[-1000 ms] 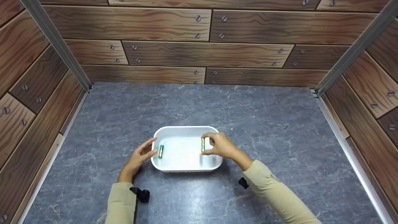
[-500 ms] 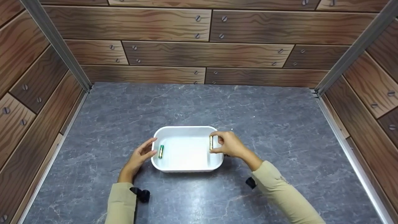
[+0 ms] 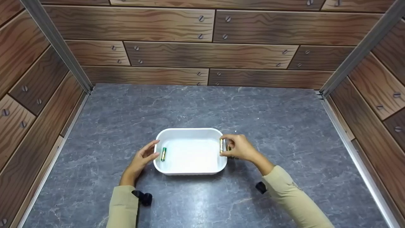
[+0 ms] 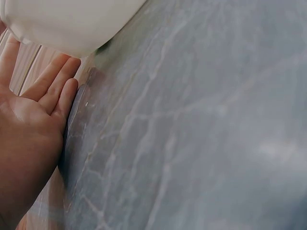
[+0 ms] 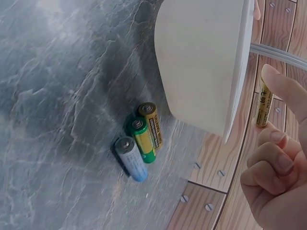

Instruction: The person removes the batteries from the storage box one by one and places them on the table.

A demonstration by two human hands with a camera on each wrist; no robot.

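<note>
A white plastic tub (image 3: 190, 173) stands on the grey marbled tabletop. Inside it, near the left wall, lies a green and gold battery (image 3: 163, 154). My right hand (image 3: 242, 148) pinches a gold battery (image 3: 221, 146) by its ends between thumb and finger, held above the tub's right rim; its lettering shows on the pinched battery (image 5: 264, 103) in the right wrist view. At the tub's left side my left hand (image 3: 141, 160) rests fingertips and thumb against the rim, fingers extended. The left wrist view shows this hand (image 4: 36, 115) palm-on beside the tub wall (image 4: 72, 28).
On the tabletop just right of the tub, three batteries lie side by side: a brown and gold battery (image 5: 150, 122), a green and yellow battery (image 5: 142, 140) and a blue-white battery (image 5: 131, 159). My right hand partly hides them in the head view. Wood-patterned walls (image 3: 177, 53) enclose the table.
My right hand has moved rightward with the gold battery, from above the tub's interior to over its right rim. The left hand and the tub have stayed put.
</note>
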